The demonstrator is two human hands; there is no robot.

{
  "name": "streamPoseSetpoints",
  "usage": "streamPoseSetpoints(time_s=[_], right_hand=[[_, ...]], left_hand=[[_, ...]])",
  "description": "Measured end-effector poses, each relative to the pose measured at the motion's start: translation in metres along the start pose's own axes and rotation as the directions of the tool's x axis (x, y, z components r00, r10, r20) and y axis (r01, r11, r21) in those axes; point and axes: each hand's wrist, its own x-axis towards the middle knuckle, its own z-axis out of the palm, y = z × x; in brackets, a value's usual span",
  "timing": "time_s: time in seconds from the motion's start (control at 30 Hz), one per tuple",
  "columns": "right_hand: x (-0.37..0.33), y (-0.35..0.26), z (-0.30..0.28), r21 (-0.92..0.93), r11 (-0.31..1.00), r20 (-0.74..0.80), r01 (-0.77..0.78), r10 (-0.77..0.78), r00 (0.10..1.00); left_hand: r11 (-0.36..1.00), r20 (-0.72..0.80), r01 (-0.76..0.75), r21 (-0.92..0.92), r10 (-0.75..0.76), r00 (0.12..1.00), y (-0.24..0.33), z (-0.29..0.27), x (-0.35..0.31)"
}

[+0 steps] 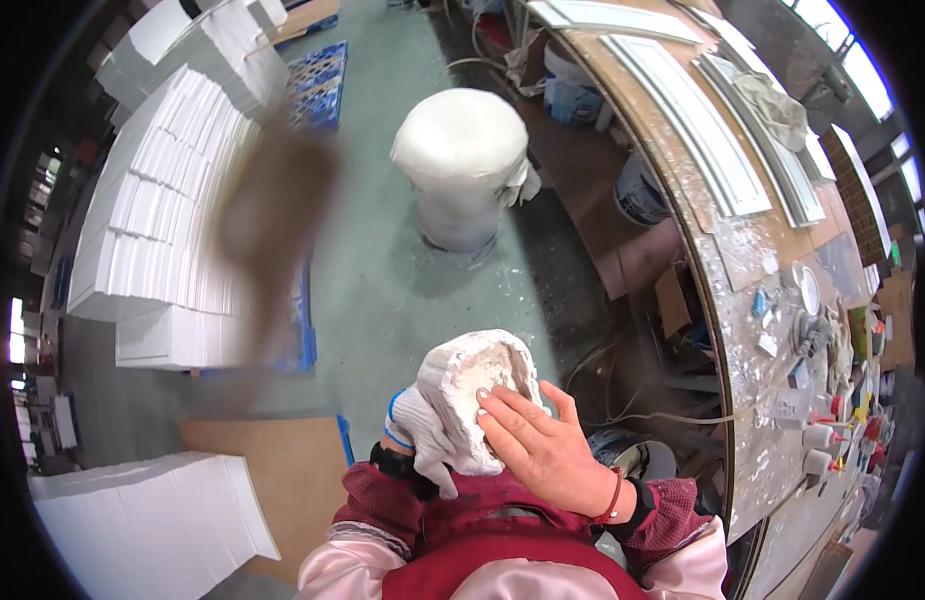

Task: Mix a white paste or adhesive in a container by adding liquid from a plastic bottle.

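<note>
- White-crusted tub (pixel 461 385), held in front of the person's waist, its hollow tilted up toward the right hand; the rim is thick, rough and uneven.
- The left hand (pixel 420 425), in a whitish knitted glove with a blue cuff edge, grips the tub from its left side.
- The right hand (pixel 543 447), bare, is spread flat with the fingers together and the thumb apart; its fingertips reach into the hollow, and whether they pinch anything there cannot be told. A red bracelet (pixel 614 498) circles the wrist.
- Behind the tub, the person's maroon apron (pixel 483 550) covers pink clothing.
- At the lower left, a stack of white panels (pixel 153 520) stands beside a brown board (pixel 273 470).
- To the right, a paint-spattered workbench (pixel 748 480) carries squeeze bottles (pixel 820 437) with red tips.
- Farther left rises a taller stack of white panels (pixel 153 230).
- Ahead on the grey-green floor (pixel 368 300) stands a drum (pixel 461 140) with a white-covered top, a rag (pixel 524 185) hanging at its right side.
- Farther along the workbench lie long white mouldings (pixel 688 125) and a crumpled cloth (pixel 773 108).
</note>
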Motion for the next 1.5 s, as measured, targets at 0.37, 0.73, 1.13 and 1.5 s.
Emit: streamPoseSetpoints(time_s=[0.37,0.73,1.13,1.5], right_hand=[[-0.039,0.010,-0.051,-0.042,0.997,-0.021,0.057,-0.058,0.998],[-0.051,-0.005,-0.072,-0.135,0.991,-0.018,-0.026,0.024,1.000],[-0.079,0.008,-0.039,-0.188,0.968,-0.297,-0.168,0.107,0.949],[-0.124,0.006,-0.051,-0.030,0.944,-0.131,-0.329,0.322,0.937]], left_hand=[[0.977,0.028,0.146,0.156,-0.152,0.988,-0.047,0.027,0.024],[0.913,-0.004,0.274,0.303,-0.286,0.958,-0.061,0.033,0.034],[0.748,-0.100,0.389,0.538,-0.402,0.910,-0.061,0.036,0.052],[0.662,-0.127,0.484,0.573,-0.512,0.850,-0.075,0.045,0.062]])
